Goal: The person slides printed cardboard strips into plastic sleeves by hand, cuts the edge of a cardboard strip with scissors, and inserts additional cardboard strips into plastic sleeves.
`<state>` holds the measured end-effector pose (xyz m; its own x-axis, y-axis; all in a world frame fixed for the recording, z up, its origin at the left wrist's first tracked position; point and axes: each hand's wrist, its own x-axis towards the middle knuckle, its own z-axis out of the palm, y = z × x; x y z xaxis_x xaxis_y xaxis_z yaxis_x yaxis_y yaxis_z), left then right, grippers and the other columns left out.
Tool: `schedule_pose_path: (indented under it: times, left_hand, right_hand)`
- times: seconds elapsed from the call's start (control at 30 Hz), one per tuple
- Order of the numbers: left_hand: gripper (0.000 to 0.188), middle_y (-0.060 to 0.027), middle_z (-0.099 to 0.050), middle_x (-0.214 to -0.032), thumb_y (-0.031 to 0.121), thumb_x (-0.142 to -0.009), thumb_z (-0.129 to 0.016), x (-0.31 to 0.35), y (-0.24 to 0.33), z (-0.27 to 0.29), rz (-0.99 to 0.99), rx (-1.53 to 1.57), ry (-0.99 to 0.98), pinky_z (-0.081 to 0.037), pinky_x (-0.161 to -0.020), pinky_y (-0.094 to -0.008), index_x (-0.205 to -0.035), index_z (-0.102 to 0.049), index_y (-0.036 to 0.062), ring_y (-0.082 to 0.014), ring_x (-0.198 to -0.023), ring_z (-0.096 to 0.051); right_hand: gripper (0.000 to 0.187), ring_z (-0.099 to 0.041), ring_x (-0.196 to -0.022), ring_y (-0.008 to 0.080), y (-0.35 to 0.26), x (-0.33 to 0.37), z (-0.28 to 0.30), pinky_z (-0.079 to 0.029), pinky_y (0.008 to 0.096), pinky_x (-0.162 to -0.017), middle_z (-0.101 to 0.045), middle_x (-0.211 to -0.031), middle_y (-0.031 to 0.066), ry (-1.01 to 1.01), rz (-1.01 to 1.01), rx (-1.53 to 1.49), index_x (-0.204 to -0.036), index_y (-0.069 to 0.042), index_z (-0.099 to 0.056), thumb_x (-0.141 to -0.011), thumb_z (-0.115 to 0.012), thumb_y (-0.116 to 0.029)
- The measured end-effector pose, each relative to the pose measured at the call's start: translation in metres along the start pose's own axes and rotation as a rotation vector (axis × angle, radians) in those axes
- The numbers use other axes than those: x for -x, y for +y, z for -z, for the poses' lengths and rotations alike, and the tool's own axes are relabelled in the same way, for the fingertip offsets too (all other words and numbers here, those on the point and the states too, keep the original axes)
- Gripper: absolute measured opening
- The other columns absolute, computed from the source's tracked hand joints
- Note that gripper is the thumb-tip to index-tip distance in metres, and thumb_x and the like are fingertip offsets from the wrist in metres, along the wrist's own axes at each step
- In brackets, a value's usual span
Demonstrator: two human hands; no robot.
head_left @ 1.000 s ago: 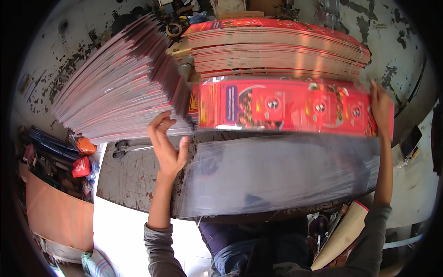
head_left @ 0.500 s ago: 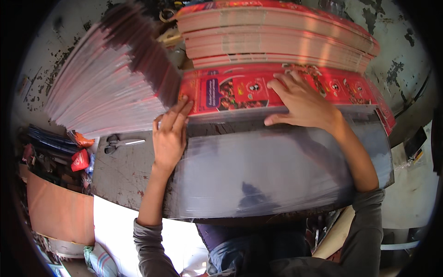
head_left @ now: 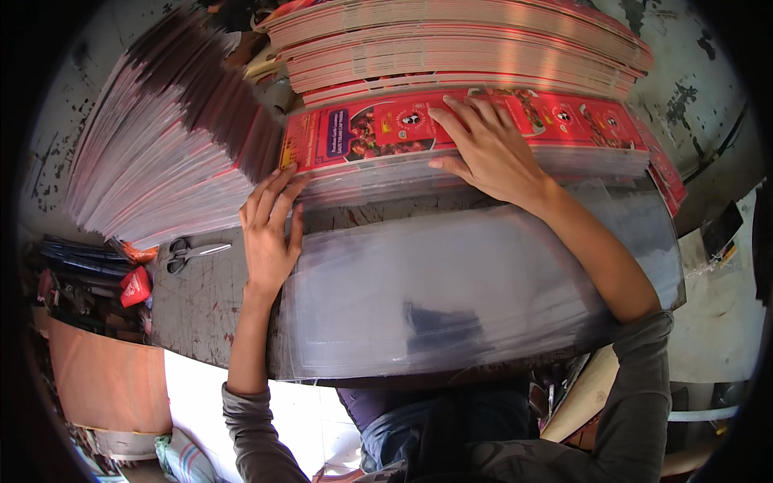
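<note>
A pile of long red printed sheets in clear sleeves [head_left: 354, 135] lies across the table. My right hand [head_left: 495, 153] rests on it right of centre, fingers spread and flat, thumb out toward the near edge. At the pile's left end my left hand [head_left: 270, 221] touches the near corner with its fingertips, fingers stretched out. Against that corner leans a tall, fanned stack of filled clear sleeves [head_left: 161, 161]. Nearer to me lies a flat pile of clear plastic sleeves [head_left: 435, 282], with my right forearm over its right part.
Behind the red sheets rises a high stack of red printed cards [head_left: 459, 48]. Black-handled scissors [head_left: 193, 253] lie on the worn table [head_left: 193, 310] at the left. Left of the table are a red packet [head_left: 135, 286] and dark bundled items [head_left: 80, 262]. A brown board [head_left: 109, 374] stands lower left.
The view has shifted, so the stacks sit further left. My right hand has its fingers laid flatter on the red sheets; my left hand stays at their left corner.
</note>
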<state>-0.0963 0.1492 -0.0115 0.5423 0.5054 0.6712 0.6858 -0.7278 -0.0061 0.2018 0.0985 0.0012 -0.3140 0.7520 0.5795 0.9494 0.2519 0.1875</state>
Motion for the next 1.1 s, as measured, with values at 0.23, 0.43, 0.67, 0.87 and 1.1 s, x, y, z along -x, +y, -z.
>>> schedule_pose_path:
  times: [0.23,0.43,0.67,0.87,1.1]
  left_hand:
    - [0.037,-0.0001,-0.05,-0.119,0.001,-0.073,-0.055,-0.0015,-0.0005,0.0001,-0.006,0.022,0.008,-0.032,-0.089,-0.0337,-0.108,-0.056,0.0119,-0.0201,-0.111,-0.043]
    - [0.036,-0.0007,-0.05,-0.118,0.001,-0.073,-0.055,-0.001,-0.0018,-0.0007,-0.004,0.02,0.005,-0.032,-0.089,-0.0342,-0.107,-0.056,0.0117,-0.0202,-0.111,-0.044]
    - [0.034,-0.0016,-0.051,-0.116,0.0,-0.073,-0.054,-0.0017,-0.0019,-0.0006,-0.013,0.048,0.022,-0.032,-0.089,-0.0346,-0.105,-0.056,0.011,-0.0211,-0.111,-0.044]
    - [0.028,-0.0023,-0.052,-0.114,-0.001,-0.073,-0.054,-0.0023,-0.0029,-0.0001,-0.031,0.064,0.045,-0.032,-0.089,-0.0344,-0.099,-0.059,0.01,-0.0218,-0.11,-0.044]
    - [0.025,-0.0043,-0.054,-0.112,-0.001,-0.074,-0.053,-0.0043,-0.0026,0.0005,-0.018,0.102,0.042,-0.033,-0.091,-0.035,-0.096,-0.061,0.0081,-0.0235,-0.109,-0.045]
  right_hand:
    - [0.054,-0.044,-0.105,0.0336,0.0023,-0.0004,-0.006,-0.038,0.0457,-0.085,-0.049,-0.116,0.0145,0.054,0.001,0.106,-0.114,-0.006,-0.047,-0.081,-0.046,-0.049]
    - [0.056,-0.048,-0.101,0.0342,0.0025,-0.0008,-0.0063,-0.041,0.0462,-0.081,-0.052,-0.112,0.015,0.101,0.025,0.12,-0.113,-0.006,-0.049,-0.081,-0.044,-0.052]
    - [0.055,-0.047,-0.102,0.034,0.0023,-0.0011,-0.0044,-0.041,0.0451,-0.081,-0.052,-0.112,0.015,0.092,0.021,0.111,-0.112,-0.006,-0.049,-0.081,-0.045,-0.052]
    - [0.054,-0.041,-0.108,0.0313,0.0005,-0.0013,-0.0022,-0.036,0.0439,-0.089,-0.045,-0.121,0.0127,-0.013,-0.017,0.096,-0.117,-0.007,-0.045,-0.081,-0.048,-0.047]
    - [0.053,-0.047,-0.102,0.0339,0.004,-0.0022,-0.0045,-0.041,0.0452,-0.082,-0.052,-0.111,0.0144,0.093,0.016,0.076,-0.11,-0.006,-0.051,-0.081,-0.047,-0.05]
